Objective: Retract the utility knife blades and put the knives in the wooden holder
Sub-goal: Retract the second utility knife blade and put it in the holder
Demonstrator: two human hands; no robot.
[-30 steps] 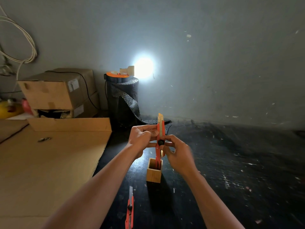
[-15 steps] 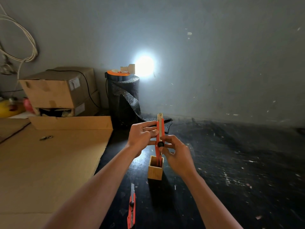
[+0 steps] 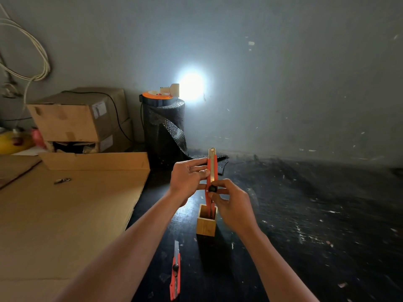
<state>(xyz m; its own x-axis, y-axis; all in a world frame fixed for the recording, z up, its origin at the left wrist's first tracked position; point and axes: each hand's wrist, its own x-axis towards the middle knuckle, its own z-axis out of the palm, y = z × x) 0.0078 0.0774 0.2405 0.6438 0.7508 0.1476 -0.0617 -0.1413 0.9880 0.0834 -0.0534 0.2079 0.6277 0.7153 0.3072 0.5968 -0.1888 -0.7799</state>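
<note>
An orange utility knife (image 3: 212,171) stands upright with its lower end inside the small wooden holder (image 3: 206,225) on the dark tabletop. My left hand (image 3: 187,182) pinches the knife's upper body from the left. My right hand (image 3: 232,205) grips it lower down, with fingers at the black slider knob (image 3: 212,188). A short metal tip shows at the knife's top. A second orange utility knife (image 3: 175,273) lies flat on the table in front of the holder, its blade extended toward the holder.
A large cardboard sheet (image 3: 65,214) covers the left of the table. Stacked cardboard boxes (image 3: 80,118) and a black mesh roll (image 3: 163,127) with a lamp on top stand at the back by the wall. The dark table (image 3: 316,214) stretches to the right.
The knife has sunk a little lower into the wooden holder. My left hand's fingers have opened out along the knife. The knife on the table has not moved.
</note>
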